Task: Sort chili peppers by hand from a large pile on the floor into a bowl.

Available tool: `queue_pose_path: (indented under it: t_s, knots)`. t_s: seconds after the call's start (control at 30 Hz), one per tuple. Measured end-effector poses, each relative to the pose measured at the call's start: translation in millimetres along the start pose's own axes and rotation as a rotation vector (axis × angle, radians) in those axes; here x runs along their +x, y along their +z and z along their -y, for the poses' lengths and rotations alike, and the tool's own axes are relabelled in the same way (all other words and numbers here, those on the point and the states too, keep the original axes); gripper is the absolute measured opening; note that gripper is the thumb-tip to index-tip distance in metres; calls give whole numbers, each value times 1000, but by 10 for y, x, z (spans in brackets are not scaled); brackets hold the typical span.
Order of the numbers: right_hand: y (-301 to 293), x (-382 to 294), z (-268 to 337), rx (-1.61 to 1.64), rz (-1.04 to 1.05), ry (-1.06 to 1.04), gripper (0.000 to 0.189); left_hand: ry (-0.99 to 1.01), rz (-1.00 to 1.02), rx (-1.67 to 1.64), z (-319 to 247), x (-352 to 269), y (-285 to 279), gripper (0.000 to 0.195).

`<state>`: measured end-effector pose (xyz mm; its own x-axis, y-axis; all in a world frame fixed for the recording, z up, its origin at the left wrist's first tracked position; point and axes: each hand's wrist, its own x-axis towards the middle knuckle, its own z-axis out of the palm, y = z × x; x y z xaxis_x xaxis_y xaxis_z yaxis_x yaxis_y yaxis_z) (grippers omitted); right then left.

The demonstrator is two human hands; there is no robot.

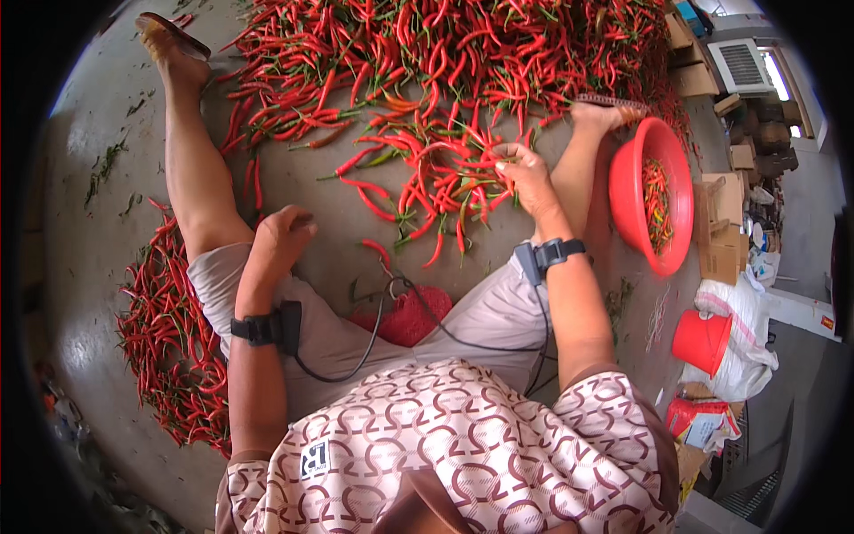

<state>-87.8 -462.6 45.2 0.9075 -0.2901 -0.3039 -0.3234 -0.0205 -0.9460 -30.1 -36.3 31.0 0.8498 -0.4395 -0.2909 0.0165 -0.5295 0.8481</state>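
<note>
My left hand [283, 233] hangs above my left knee, away from the peppers, with its fingers curled; no object shows in it, but its palm is hidden. Between the thumb and fingers of my right hand [524, 172] is a red chili pepper [487, 163], at the right side of a loose spread of red chili peppers [427, 190] on the floor between my legs. Green stems show on many of them. Beyond the spread lies a large heap of red chilies [454, 47]. Another pile of chilies [170, 347] lies outside my left leg.
A red plastic basin [620, 180] with chilies inside stands by my right foot. Farther right are cardboard boxes [720, 263], a red bucket [697, 340] and white woven sacks [747, 364]. A black cable [373, 340] runs across my lap between the wrist straps.
</note>
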Motion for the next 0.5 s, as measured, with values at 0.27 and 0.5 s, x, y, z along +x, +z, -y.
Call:
queue_pose_path:
  t_s: [0.27,0.5]
  knots:
    - [-166,-45,20,-853,-289,-121,17,-8,17,25,-15,9,-24,30]
    - [503,-248,-293,-950,-24,-270,36,-11,2,38,-7,-4,-31,31]
